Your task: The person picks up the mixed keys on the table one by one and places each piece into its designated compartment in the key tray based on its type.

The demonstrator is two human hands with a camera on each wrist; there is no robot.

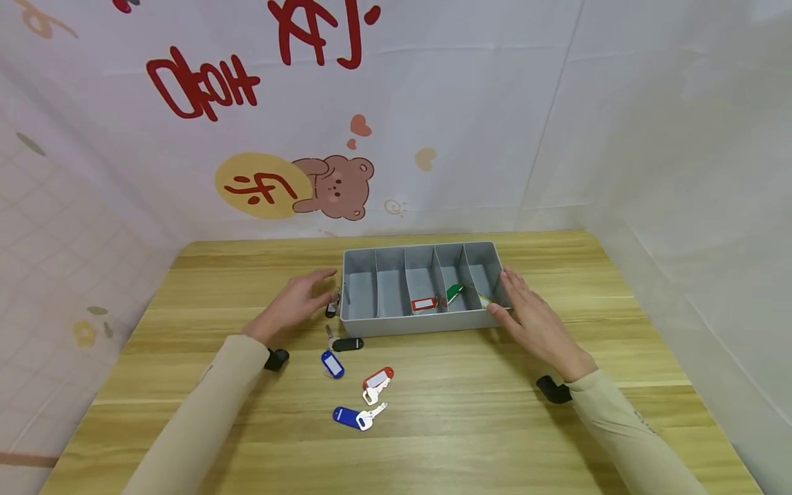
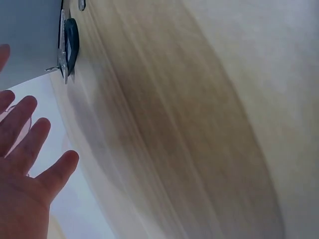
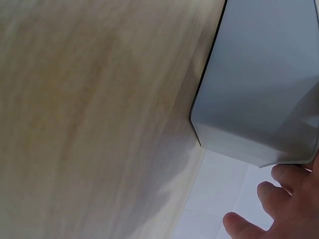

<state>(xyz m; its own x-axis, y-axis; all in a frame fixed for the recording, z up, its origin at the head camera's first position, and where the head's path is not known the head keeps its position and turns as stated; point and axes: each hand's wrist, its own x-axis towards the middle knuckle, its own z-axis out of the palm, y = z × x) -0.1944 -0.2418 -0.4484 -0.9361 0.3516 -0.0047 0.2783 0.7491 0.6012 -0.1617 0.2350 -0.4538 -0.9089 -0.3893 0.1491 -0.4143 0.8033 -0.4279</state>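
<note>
The gray five-slot tray (image 1: 421,323) looks light, stiff and a bit slippery, so its two short ends seem best to hold. It sits on the table (image 1: 470,419) between the hands. The right hand (image 1: 537,323) touches one end, fingers nearly straight. The left hand (image 1: 292,300), loose and holding nothing, is just beside the other; I can't tell if they touch.

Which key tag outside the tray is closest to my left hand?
The black tag beside the left end of the gray tray. The second black tag, red tag and two blue tags outside it all lie nearer your body.
</note>
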